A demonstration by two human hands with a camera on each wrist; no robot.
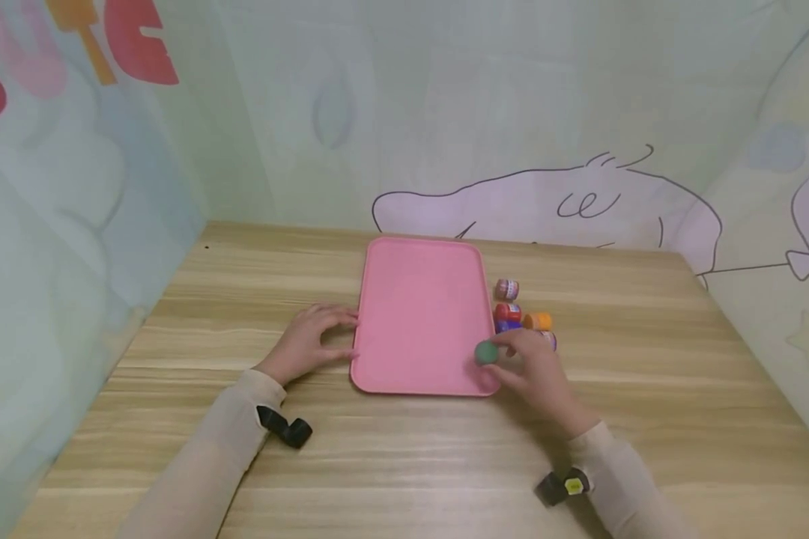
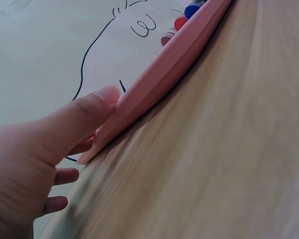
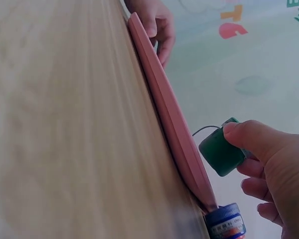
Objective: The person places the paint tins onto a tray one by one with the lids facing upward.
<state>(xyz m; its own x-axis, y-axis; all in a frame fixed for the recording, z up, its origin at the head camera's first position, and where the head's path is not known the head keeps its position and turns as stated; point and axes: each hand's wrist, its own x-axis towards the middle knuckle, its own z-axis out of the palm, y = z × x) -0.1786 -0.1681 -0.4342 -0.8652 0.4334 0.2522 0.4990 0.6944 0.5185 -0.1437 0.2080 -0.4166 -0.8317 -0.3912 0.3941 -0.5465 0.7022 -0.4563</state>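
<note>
A pink tray (image 1: 421, 314) lies flat on the wooden table. My left hand (image 1: 310, 340) rests at its left edge, thumb and fingers apart and touching the rim. In the left wrist view the thumb (image 2: 97, 102) lies on that rim. Above the tray's near right corner, my right hand (image 1: 529, 370) pinches a small green paint jar (image 1: 486, 352) between thumb and fingers. The right wrist view shows the green jar (image 3: 222, 153) tilted and raised off the tray. Close beside the right hand stands a blue paint jar (image 3: 226, 221) with a printed label.
Along the tray's right side are more small paint jars: a brownish one (image 1: 508, 290), a red one (image 1: 508, 311) and an orange one (image 1: 538, 321). Another (image 1: 549, 340) is partly behind the right hand. A printed cloth (image 1: 445, 112) hangs behind the table.
</note>
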